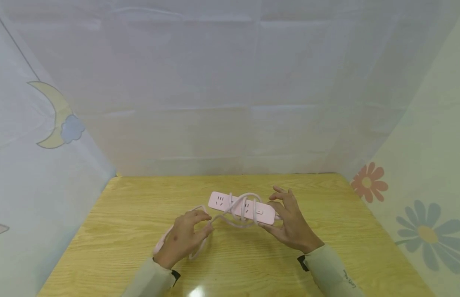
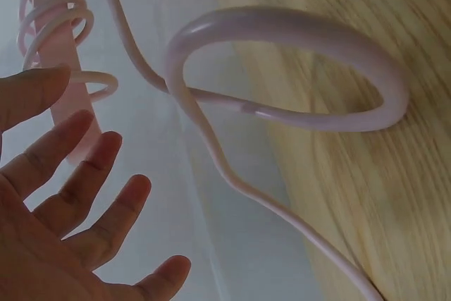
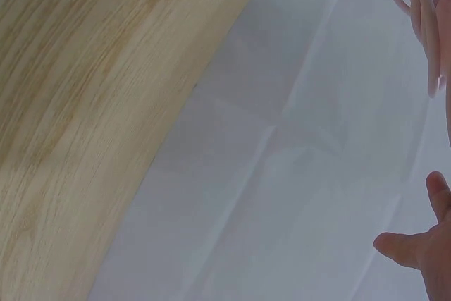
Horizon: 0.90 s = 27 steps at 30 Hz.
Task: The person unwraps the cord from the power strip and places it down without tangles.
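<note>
A pink power strip (image 1: 265, 213) with its cord (image 1: 237, 225) wound loosely around it is held up over the table, slanting down to the right in the head view. My right hand (image 1: 291, 222) grips its right end between thumb and fingers; the other fingers stick out. Left of the strip is my left hand (image 1: 185, 235), its fingers spread and relaxed near the loose cord. The left wrist view shows nothing pinched between the left fingers (image 2: 84, 188), with a big cord loop (image 2: 282, 26) beside them. In the right wrist view only part of the right hand (image 3: 423, 244) shows.
The wood-grain table (image 1: 115, 231) lies under both hands. A pale sheet (image 1: 230, 103) stands behind it, and printed sheets with a moon (image 1: 53, 111) and flowers (image 1: 427, 235) flank the sides. A stretch of pink cord (image 1: 163, 239) hangs behind the left hand.
</note>
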Each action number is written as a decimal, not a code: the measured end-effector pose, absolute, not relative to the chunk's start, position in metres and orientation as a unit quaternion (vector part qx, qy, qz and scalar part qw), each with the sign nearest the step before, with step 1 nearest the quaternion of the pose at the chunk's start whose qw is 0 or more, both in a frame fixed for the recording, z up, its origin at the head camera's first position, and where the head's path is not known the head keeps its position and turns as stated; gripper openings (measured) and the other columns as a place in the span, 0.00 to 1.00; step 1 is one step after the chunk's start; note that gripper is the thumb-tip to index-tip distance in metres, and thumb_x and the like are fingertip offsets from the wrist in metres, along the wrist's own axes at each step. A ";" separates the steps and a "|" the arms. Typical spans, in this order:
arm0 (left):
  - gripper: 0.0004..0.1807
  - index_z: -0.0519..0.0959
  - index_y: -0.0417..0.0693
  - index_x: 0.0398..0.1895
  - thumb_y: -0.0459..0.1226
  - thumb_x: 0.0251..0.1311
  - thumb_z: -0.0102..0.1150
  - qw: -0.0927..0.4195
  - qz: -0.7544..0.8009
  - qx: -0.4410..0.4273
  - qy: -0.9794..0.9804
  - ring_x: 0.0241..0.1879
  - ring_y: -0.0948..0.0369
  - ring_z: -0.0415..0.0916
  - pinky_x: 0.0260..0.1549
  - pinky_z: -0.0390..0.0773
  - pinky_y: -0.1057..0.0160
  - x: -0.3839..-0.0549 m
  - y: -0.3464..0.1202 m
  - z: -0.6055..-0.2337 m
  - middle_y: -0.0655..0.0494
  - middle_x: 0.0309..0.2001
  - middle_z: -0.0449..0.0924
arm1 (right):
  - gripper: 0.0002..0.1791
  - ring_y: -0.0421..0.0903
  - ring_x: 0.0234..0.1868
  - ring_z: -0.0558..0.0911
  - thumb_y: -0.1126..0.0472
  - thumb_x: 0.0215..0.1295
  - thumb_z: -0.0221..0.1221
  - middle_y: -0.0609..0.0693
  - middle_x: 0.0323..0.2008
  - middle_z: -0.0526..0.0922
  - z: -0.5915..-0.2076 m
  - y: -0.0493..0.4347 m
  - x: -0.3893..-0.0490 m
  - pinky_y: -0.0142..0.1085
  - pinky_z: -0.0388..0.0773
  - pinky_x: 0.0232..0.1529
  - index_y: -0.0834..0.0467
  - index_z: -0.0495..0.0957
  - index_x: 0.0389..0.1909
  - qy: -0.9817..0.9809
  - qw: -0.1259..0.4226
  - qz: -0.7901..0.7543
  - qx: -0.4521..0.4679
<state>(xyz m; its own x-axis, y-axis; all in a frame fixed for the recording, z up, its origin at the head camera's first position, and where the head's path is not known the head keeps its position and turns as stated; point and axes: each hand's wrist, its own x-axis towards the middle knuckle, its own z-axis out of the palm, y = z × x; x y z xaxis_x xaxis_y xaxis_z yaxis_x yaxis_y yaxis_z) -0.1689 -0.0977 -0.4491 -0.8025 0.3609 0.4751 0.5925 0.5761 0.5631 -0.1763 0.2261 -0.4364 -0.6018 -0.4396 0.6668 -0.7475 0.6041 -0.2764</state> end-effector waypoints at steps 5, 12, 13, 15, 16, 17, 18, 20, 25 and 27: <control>0.13 0.86 0.44 0.41 0.37 0.53 0.76 0.173 -0.344 -0.307 -0.870 0.47 0.55 0.82 0.49 0.80 0.52 -0.166 -0.089 -0.456 0.52 0.44 0.86 | 0.29 0.68 0.68 0.63 0.34 0.68 0.54 0.60 0.51 0.70 -0.437 0.226 -0.177 0.73 0.43 0.65 0.59 0.78 0.42 -0.850 0.285 0.275 0.348; 0.20 0.86 0.45 0.46 0.38 0.50 0.77 0.181 -0.294 -0.335 -0.876 0.52 0.55 0.81 0.52 0.76 0.46 -0.156 -0.076 -0.462 0.51 0.50 0.85 | 0.29 0.66 0.69 0.62 0.34 0.68 0.54 0.60 0.52 0.70 -0.437 0.225 -0.176 0.73 0.42 0.65 0.58 0.78 0.41 -0.851 0.281 0.277 0.346; 0.20 0.85 0.44 0.47 0.38 0.50 0.77 0.180 -0.289 -0.338 -0.877 0.53 0.54 0.80 0.53 0.75 0.46 -0.155 -0.074 -0.462 0.50 0.52 0.84 | 0.29 0.66 0.70 0.62 0.34 0.68 0.54 0.59 0.52 0.70 -0.437 0.226 -0.176 0.73 0.42 0.66 0.58 0.78 0.42 -0.853 0.278 0.276 0.345; 0.21 0.85 0.44 0.49 0.38 0.51 0.76 0.174 -0.289 -0.345 -0.876 0.56 0.53 0.78 0.53 0.74 0.45 -0.154 -0.071 -0.462 0.49 0.55 0.82 | 0.29 0.66 0.70 0.62 0.34 0.68 0.54 0.59 0.53 0.70 -0.437 0.226 -0.176 0.73 0.41 0.66 0.58 0.78 0.42 -0.853 0.277 0.276 0.346; 0.22 0.84 0.44 0.50 0.38 0.51 0.76 0.173 -0.286 -0.349 -0.875 0.58 0.52 0.78 0.53 0.74 0.46 -0.153 -0.070 -0.462 0.49 0.57 0.81 | 0.29 0.66 0.70 0.62 0.34 0.68 0.54 0.58 0.53 0.70 -0.437 0.226 -0.177 0.73 0.41 0.66 0.58 0.78 0.42 -0.853 0.277 0.275 0.347; 0.22 0.84 0.44 0.51 0.39 0.52 0.76 0.173 -0.283 -0.354 -0.874 0.58 0.52 0.77 0.53 0.74 0.46 -0.153 -0.069 -0.462 0.49 0.57 0.81 | 0.28 0.66 0.70 0.62 0.34 0.68 0.54 0.59 0.52 0.70 -0.437 0.226 -0.177 0.73 0.41 0.66 0.58 0.78 0.42 -0.852 0.277 0.276 0.348; 0.22 0.84 0.44 0.51 0.39 0.53 0.75 0.174 -0.281 -0.358 -0.873 0.59 0.53 0.77 0.53 0.74 0.47 -0.153 -0.067 -0.462 0.49 0.58 0.81 | 0.28 0.66 0.70 0.62 0.34 0.68 0.54 0.59 0.52 0.70 -0.438 0.226 -0.177 0.72 0.41 0.66 0.58 0.78 0.42 -0.852 0.276 0.276 0.348; 0.21 0.84 0.45 0.52 0.40 0.54 0.74 0.174 -0.279 -0.365 -0.871 0.59 0.54 0.77 0.53 0.75 0.49 -0.152 -0.065 -0.463 0.50 0.59 0.80 | 0.28 0.66 0.70 0.61 0.34 0.68 0.54 0.60 0.52 0.70 -0.438 0.226 -0.177 0.72 0.41 0.66 0.58 0.78 0.42 -0.853 0.275 0.278 0.347; 0.21 0.83 0.48 0.54 0.41 0.56 0.72 0.171 -0.261 -0.372 -0.874 0.58 0.57 0.78 0.52 0.75 0.52 -0.152 -0.060 -0.466 0.51 0.60 0.80 | 0.29 0.66 0.70 0.62 0.34 0.68 0.54 0.61 0.52 0.71 -0.438 0.226 -0.176 0.72 0.42 0.66 0.58 0.78 0.42 -0.853 0.277 0.277 0.346; 0.22 0.83 0.48 0.55 0.41 0.57 0.72 0.168 -0.251 -0.372 -0.878 0.58 0.56 0.78 0.52 0.75 0.51 -0.152 -0.059 -0.467 0.51 0.60 0.79 | 0.29 0.66 0.70 0.62 0.34 0.68 0.54 0.60 0.52 0.70 -0.438 0.226 -0.176 0.72 0.42 0.66 0.58 0.78 0.43 -0.852 0.279 0.277 0.345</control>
<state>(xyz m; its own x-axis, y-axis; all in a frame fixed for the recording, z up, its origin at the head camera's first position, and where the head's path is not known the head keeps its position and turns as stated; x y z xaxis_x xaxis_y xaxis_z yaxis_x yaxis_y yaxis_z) -0.1522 -0.0589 -0.4666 -0.6670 0.5691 0.4809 0.7373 0.5974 0.3156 -0.1759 0.2259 -0.4375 -0.6055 -0.4335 0.6674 -0.7434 0.6075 -0.2799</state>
